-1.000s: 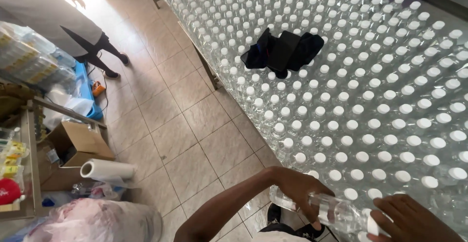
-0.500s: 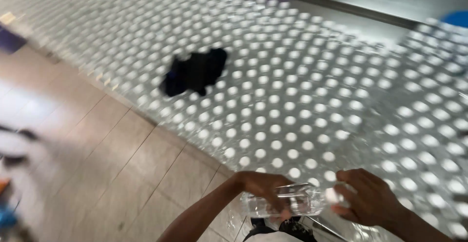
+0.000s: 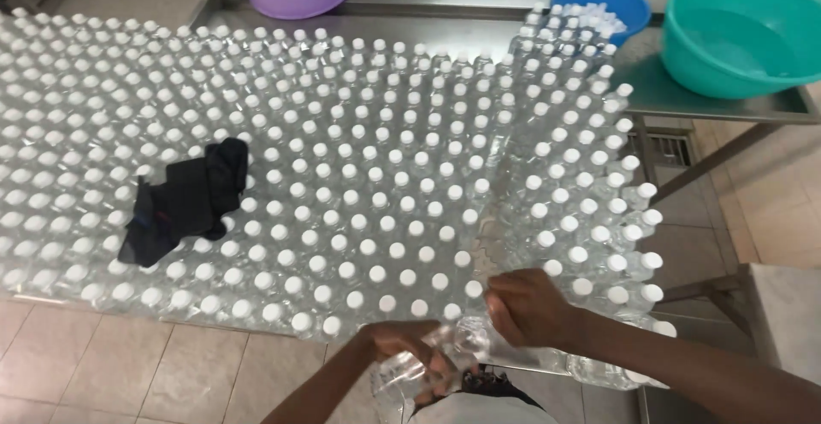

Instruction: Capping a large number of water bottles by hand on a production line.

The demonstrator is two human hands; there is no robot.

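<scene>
Left hand [image 3: 406,347] grips a clear bottle [image 3: 428,364] just below the capped rows [image 3: 385,219]. Right hand [image 3: 530,309], now at its top, fingers curled, apparently on the cap.

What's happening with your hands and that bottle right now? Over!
Left hand gripping clear bottle. Right hand at its top end. Capped bottles packed ahead, black cloth lying on them.
</scene>
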